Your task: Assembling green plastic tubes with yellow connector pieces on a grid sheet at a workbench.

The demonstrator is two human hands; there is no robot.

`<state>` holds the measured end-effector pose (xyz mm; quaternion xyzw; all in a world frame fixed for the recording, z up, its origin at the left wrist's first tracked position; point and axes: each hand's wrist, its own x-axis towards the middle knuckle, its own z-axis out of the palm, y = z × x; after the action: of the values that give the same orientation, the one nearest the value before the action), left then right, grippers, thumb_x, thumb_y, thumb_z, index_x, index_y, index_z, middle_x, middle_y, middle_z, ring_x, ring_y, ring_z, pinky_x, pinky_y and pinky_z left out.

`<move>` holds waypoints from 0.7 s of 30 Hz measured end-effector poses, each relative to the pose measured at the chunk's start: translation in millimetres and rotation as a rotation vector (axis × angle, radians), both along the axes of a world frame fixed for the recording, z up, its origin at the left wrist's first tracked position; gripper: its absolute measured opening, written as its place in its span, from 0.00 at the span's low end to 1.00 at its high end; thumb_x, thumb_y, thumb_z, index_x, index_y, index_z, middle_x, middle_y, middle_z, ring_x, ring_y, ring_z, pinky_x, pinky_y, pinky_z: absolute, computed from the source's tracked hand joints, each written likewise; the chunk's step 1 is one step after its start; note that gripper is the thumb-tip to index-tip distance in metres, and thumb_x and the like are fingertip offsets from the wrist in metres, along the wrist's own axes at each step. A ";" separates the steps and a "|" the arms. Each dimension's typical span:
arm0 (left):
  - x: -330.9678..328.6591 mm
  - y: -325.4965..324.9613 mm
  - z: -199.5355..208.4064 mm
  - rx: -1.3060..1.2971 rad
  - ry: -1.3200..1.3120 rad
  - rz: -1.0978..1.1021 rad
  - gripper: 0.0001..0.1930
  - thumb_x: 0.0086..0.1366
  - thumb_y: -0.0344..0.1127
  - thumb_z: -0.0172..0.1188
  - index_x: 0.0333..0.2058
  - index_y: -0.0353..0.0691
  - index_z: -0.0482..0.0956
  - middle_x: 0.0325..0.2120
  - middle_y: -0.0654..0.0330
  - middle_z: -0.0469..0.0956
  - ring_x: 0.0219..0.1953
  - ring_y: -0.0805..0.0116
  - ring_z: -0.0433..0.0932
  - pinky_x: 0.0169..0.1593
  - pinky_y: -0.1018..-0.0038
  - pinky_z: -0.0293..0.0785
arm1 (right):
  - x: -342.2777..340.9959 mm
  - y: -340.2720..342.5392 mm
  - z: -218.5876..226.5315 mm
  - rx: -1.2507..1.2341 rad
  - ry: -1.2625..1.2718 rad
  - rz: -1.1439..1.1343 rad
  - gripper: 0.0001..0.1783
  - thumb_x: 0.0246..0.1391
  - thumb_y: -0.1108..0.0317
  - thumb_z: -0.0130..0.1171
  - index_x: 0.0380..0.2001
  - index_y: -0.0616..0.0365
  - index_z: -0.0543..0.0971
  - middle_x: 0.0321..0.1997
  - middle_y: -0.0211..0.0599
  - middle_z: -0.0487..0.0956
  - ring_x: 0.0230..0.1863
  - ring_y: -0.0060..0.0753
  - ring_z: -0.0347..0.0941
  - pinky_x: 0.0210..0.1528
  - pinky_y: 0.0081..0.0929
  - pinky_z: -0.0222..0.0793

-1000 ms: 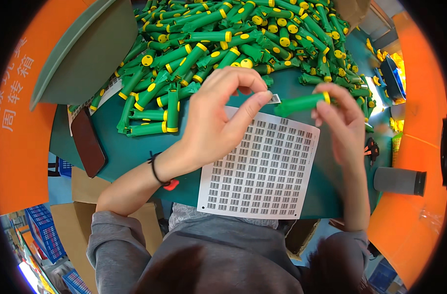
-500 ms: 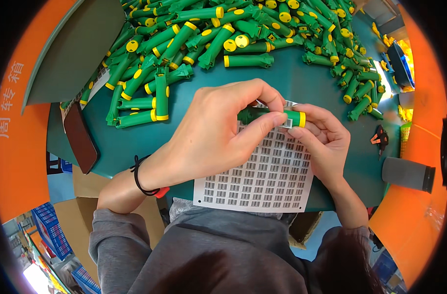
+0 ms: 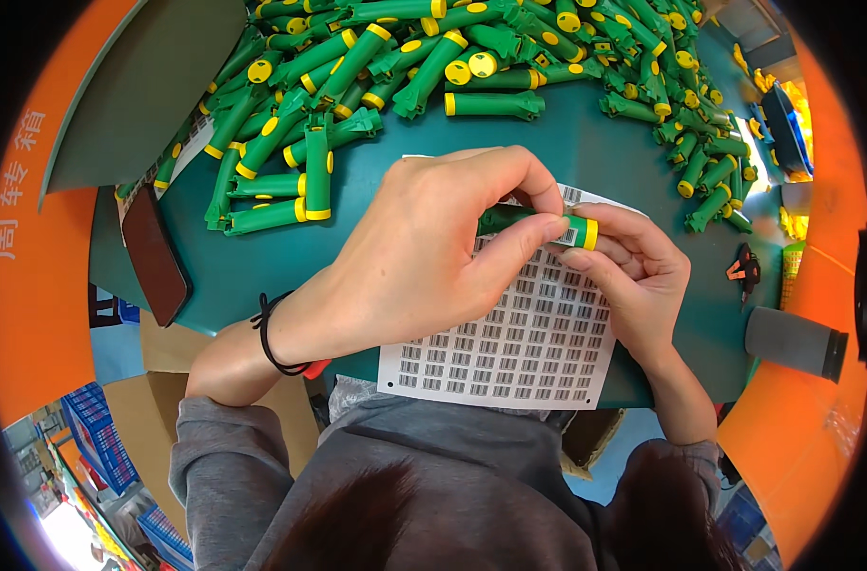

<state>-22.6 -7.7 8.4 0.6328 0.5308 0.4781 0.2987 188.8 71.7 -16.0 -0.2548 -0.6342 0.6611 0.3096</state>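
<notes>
A green plastic tube with a yellow end cap (image 3: 591,234) is held between my two hands above the label sheet. My right hand (image 3: 647,276) grips the capped end, thumb below and fingers behind. The thumb and index finger of my left hand (image 3: 443,247) are closed on the tube's side, over a small white barcode label (image 3: 567,237) that partly shows beside the thumb. The far end of the tube is hidden behind my left hand. Under both hands lies a white sheet of barcode labels (image 3: 495,366), sticking out over the table's near edge.
A large heap of green tubes with yellow caps (image 3: 433,76) covers the back of the green table (image 3: 386,176). A brown flat case (image 3: 155,257) lies at the left. On the right are a small black-and-orange tool (image 3: 743,274) and a grey cylinder (image 3: 795,343). Orange bins (image 3: 38,285) flank both sides.
The view has shifted slightly, so the heap sits a little higher. Both hands keep the same hold on the tube, which is tilted slightly more.
</notes>
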 end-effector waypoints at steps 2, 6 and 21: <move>0.0 0.0 0.0 0.000 0.003 0.002 0.06 0.63 0.25 0.64 0.37 0.30 0.80 0.34 0.58 0.83 0.38 0.73 0.80 0.46 0.76 0.76 | -0.5 0.1 0.5 -0.001 -0.005 0.002 0.21 0.54 0.87 0.62 0.52 0.75 0.74 0.52 0.48 0.79 0.52 0.37 0.79 0.56 0.29 0.78; 1.2 -1.1 -0.3 0.004 0.024 0.022 0.05 0.62 0.25 0.64 0.36 0.30 0.80 0.33 0.59 0.83 0.38 0.73 0.81 0.45 0.76 0.76 | -1.9 -0.7 0.2 -0.004 -0.009 -0.001 0.21 0.54 0.86 0.61 0.52 0.75 0.74 0.51 0.48 0.79 0.52 0.37 0.79 0.56 0.29 0.78; -4.0 5.9 1.5 -0.459 -0.406 -0.200 0.15 0.76 0.43 0.48 0.43 0.35 0.76 0.25 0.68 0.73 0.28 0.82 0.68 0.33 0.81 0.71 | -0.1 3.5 0.5 0.187 0.010 0.059 0.22 0.50 0.85 0.65 0.51 0.68 0.79 0.54 0.46 0.78 0.51 0.30 0.78 0.53 0.25 0.77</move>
<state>-26.6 -1.8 9.9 0.4894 0.4895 0.4307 0.5791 188.7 75.2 -15.5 -0.2027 -0.6988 0.6091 0.3156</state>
